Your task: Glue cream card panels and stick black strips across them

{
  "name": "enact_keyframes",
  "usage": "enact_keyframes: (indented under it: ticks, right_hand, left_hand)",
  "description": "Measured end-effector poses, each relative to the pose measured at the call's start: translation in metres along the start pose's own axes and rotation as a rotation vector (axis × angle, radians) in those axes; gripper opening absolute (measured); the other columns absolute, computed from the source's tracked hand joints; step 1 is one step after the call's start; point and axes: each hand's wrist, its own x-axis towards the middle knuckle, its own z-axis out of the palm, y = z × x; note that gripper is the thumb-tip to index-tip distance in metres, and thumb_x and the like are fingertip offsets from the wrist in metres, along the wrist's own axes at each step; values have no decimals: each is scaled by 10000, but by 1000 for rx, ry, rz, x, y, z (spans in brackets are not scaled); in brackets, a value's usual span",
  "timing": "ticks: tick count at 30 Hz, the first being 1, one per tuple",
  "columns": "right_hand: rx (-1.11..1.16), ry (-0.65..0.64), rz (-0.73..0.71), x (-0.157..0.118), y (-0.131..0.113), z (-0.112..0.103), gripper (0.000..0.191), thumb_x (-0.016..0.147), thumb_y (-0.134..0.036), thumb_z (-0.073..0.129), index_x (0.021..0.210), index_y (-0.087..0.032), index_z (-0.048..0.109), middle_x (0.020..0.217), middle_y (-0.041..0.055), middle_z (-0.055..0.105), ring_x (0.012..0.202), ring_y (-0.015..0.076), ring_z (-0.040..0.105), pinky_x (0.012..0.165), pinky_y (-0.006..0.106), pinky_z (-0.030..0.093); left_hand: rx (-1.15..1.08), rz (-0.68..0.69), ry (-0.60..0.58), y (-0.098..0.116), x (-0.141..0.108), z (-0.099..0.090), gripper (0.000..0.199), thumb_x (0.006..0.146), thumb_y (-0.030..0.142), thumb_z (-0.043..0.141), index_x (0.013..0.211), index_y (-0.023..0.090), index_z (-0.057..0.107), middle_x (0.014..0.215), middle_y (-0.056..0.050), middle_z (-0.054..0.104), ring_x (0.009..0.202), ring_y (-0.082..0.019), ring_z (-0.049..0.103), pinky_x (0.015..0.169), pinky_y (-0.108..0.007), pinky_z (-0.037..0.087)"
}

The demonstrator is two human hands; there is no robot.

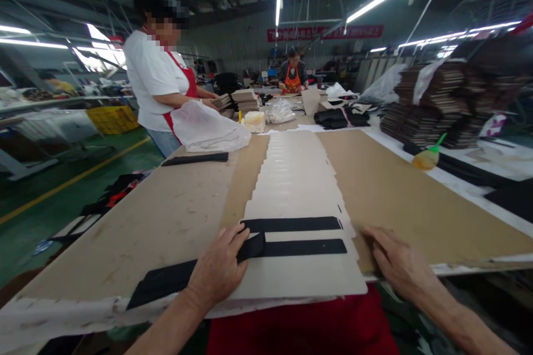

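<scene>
A fanned row of off-white boards [297, 177] runs up the middle of the table. The nearest board carries a black fabric strip [306, 247] across it, and another black strip [293, 224] lies on the board behind. My left hand [220, 263] closes around a bundle of black fabric strips [164, 283], whose folded end pokes out between thumb and fingers at the boards' left edge. To the right of the boards, my right hand [393, 258] rests on the tabletop with fingers stretched out and nothing visible in it; its palm underside is hidden.
Several black strips [195, 159] lie at the table's [416, 199] far left. A green-tipped bottle [427, 158] sits at the right by stacked brown pieces [433, 100]. A person in a red apron [160, 77] stands beyond the left corner, near a plastic bag [204, 125].
</scene>
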Motion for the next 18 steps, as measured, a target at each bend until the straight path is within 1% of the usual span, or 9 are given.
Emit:
enact_keyframes:
  ticks: [1, 3, 5, 7, 10, 13, 15, 18]
  right_hand:
    - [60, 32, 35, -8, -5, 1, 350, 958, -175, 390, 1220, -140, 619, 1186, 124, 677, 1094, 234, 620, 984, 430, 509]
    - [155, 64, 69, -22, -23, 3, 340, 987, -267, 399, 1232, -167, 612, 1185, 114, 680, 1115, 242, 610, 1005, 460, 491]
    - [207, 92, 103, -32, -44, 5, 348, 984, -313, 428, 1256, -181, 602, 1189, 117, 675, 1115, 261, 604, 1022, 500, 465]
    - [255, 121, 153, -39, -63, 7, 360, 973, -338, 454, 1266, -184, 598, 1200, 126, 664, 1113, 272, 599, 1023, 513, 456]
    - [386, 139, 257, -43, -77, 9, 380, 950, -364, 487, 1274, -194, 590, 1194, 119, 652, 1101, 260, 606, 982, 456, 495]
    - [578, 165, 417, -45, -82, 10, 434, 906, -405, 549, 1274, -177, 583, 1086, 102, 671, 973, 230, 648, 887, 391, 546]
    - [764, 201, 550, -46, -85, 10, 452, 869, -438, 601, 1234, -170, 601, 1047, 89, 682, 944, 217, 658, 856, 355, 559]
    - [1096, 315, 754, -50, -90, 11, 462, 788, -469, 703, 1144, -188, 618, 1052, 66, 702, 997, 212, 666, 881, 315, 559]
  left_hand:
    - [8, 10, 12, -1, -1, 1, 504, 791, 174, 561, 1294, 157, 589, 1355, -130, 585, 1230, -312, 553, 1088, -519, 439]
    - [21, 31, 33, -4, -1, 3, 481, 801, 182, 559, 1280, 156, 600, 1359, -128, 592, 1230, -314, 563, 1093, -532, 435]
    - [31, 50, 53, -6, -2, 4, 458, 813, 194, 557, 1266, 144, 608, 1353, -132, 602, 1225, -314, 572, 1094, -541, 434]
    - [39, 66, 65, -7, -1, 4, 437, 825, 207, 555, 1252, 134, 614, 1341, -136, 613, 1211, -313, 584, 1085, -547, 442]
    - [42, 73, 72, -8, -1, 4, 415, 834, 216, 552, 1235, 139, 622, 1326, -131, 625, 1198, -310, 592, 1071, -544, 454]
    - [44, 66, 69, -8, -1, 3, 414, 829, 211, 556, 1232, 143, 621, 1330, -125, 623, 1199, -309, 590, 1060, -535, 466]
    - [42, 70, 73, -8, -1, 3, 412, 826, 212, 559, 1228, 143, 621, 1328, -126, 625, 1193, -309, 595, 1050, -528, 476]
    - [35, 77, 87, -9, -1, 3, 405, 822, 210, 557, 1216, 148, 625, 1319, -129, 629, 1186, -308, 599, 1041, -521, 483]
